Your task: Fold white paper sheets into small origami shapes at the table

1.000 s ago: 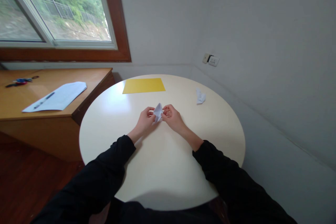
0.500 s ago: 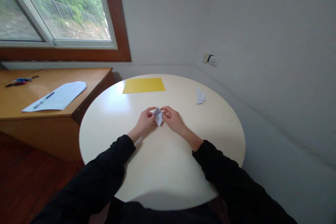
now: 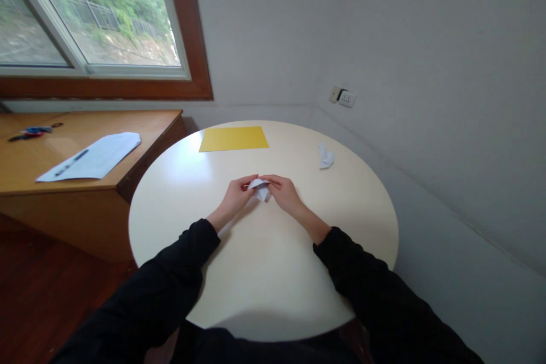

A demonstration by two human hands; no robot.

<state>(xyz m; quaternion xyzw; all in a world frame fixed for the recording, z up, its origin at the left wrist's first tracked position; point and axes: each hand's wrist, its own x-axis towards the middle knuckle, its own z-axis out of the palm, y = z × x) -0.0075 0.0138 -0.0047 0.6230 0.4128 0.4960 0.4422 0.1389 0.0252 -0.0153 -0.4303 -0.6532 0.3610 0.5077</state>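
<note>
A small folded white paper [image 3: 261,192] is held between my two hands above the middle of the round table [image 3: 273,273]. My left hand [image 3: 237,193] pinches its left side, fingers curled round behind it. On the other side, my right hand [image 3: 283,190] grips the right edge, with its fingers reaching over the top. The paper's upper part tips forward over a pointed lower flap, and my fingers cover parts of its edges.
A yellow sheet [image 3: 234,139] lies at the table's far edge. Another folded white paper [image 3: 326,156] rests at the far right. On the wooden desk [image 3: 157,133] to the left are white sheets [image 3: 111,151], a pen [image 3: 71,162] and scissors-like tools [image 3: 32,133].
The folded paper has gone from a diamond shape facing me to one with its top tipped over and a flap below. My right fingers have straightened over its top edge.
</note>
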